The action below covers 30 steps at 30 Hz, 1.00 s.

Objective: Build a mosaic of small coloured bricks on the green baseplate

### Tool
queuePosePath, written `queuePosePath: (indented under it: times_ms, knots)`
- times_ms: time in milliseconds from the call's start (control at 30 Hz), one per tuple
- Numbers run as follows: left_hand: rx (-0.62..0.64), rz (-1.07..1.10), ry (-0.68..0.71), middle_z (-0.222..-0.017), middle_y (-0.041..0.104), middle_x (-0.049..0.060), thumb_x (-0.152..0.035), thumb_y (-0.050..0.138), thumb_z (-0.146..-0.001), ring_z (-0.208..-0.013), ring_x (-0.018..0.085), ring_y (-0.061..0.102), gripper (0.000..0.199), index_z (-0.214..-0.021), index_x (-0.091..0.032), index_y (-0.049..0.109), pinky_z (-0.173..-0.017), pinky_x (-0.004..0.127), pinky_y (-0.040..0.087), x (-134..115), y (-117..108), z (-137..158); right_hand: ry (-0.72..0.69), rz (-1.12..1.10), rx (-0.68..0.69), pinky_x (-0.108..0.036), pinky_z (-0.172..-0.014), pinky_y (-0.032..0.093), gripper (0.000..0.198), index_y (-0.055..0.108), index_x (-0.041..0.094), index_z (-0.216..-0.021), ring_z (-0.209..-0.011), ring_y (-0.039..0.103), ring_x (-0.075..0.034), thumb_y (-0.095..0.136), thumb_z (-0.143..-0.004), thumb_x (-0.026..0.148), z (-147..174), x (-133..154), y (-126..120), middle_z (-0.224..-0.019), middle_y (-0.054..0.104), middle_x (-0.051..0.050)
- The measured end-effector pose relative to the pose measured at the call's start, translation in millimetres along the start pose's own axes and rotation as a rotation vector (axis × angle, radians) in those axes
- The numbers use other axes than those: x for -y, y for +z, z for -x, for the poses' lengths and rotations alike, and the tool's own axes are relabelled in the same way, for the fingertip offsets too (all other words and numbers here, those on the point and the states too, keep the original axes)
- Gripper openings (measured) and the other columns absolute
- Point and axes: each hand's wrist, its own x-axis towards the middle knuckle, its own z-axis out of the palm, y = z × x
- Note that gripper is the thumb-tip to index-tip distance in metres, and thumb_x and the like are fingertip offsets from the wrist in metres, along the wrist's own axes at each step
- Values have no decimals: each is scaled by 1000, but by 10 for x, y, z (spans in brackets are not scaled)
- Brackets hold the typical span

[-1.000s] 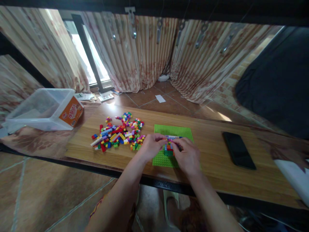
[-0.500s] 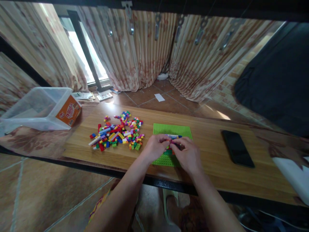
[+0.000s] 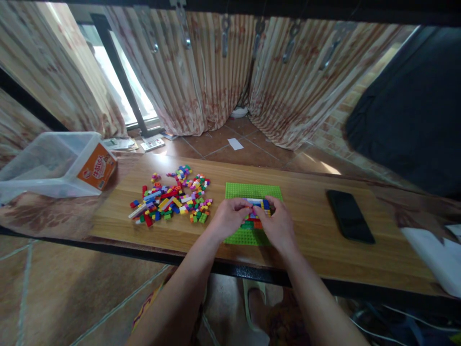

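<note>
Pinched, apparently, a small pink brick (image 3: 253,209) between left grip (image 3: 229,216) and right grip (image 3: 280,222), over the brick build (image 3: 257,224) on the green baseplate (image 3: 248,190). Called, likely, for squaring up and pressing evenly. Had loose bricks (image 3: 167,203) to the left on the tabletop (image 3: 317,254).

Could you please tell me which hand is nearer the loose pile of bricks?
The left hand, between the brick pile and the right hand; the right is nearer the black phone.
</note>
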Motion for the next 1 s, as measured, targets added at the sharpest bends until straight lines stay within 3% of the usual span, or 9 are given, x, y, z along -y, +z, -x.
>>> queuePosePath:
  times_ms: [200,433,567,767,867,1000]
  knots:
    - [-9,13,1,-65,60,-1,-27,64,-74,-54,7,48,16,-79,-13,68,-52,21,40,5,7,14,-7,-9,-11,-47,-91,45,49,61,14,-118,-102,60,-28,62,-78,43,1,1,28,-113,64,-17]
    - [-105,56,-12,-69,65,0,-19,61,-73,-56,8,51,14,-83,-14,71,-53,20,39,-76,-11,42,-2,26,-42,-46,-86,48,42,65,16,-112,-97,61,-28,63,-76,38,-15,38,92,-105,65,-15]
    - [-147,122,-54,-69,66,0,-17,61,-74,-57,8,51,18,-88,-14,71,-54,21,39,-133,-40,78,-4,-89,1,-43,-84,49,44,67,18,-109,-89,63,-24,68,-72,42,-64,-24,54,-101,67,-11]
    - [-102,176,-95,-69,65,1,-22,69,-72,-55,6,48,30,-99,-10,69,-53,20,35,-183,-58,128,5,-324,-38,-36,-74,51,37,71,19,-103,-80,64,-20,55,-85,47,-88,-20,-176,-103,69,-10]
    - [-32,154,-109,-66,63,-1,-25,73,-71,-54,6,46,36,-104,-11,68,-54,20,34,-208,-55,148,-130,-379,83,-35,-79,51,29,73,21,-95,-86,65,-20,53,-88,41,-41,93,-266,-98,71,-7]
    - [41,137,-95,-67,63,-1,-29,75,-70,-58,7,50,45,-111,-12,67,-57,21,36,-213,-41,165,-282,-352,297,-35,-86,50,25,73,25,-99,-96,64,-19,50,-91,33,37,225,-313,-101,70,-5]
